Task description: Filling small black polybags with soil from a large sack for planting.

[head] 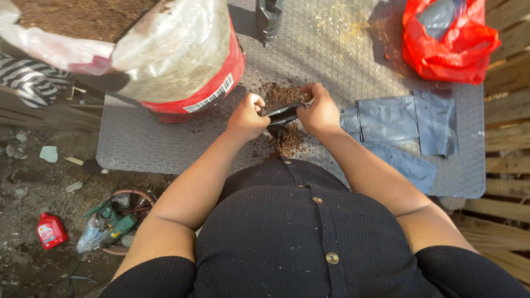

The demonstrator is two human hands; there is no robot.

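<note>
On the grey worktop (165, 149), left hand (247, 117) and right hand (318, 113) both pinch a small black bag (282, 115), fingers clenched on its rim. Spilled soil (287, 140) lies beneath; bag apparently part-filled. Flat grey bags (406, 124) remain unfilled beside it.

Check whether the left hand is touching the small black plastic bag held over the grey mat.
Touching. The head view shows the left hand closed on one edge of the small black plastic bag, with no gap.
</note>
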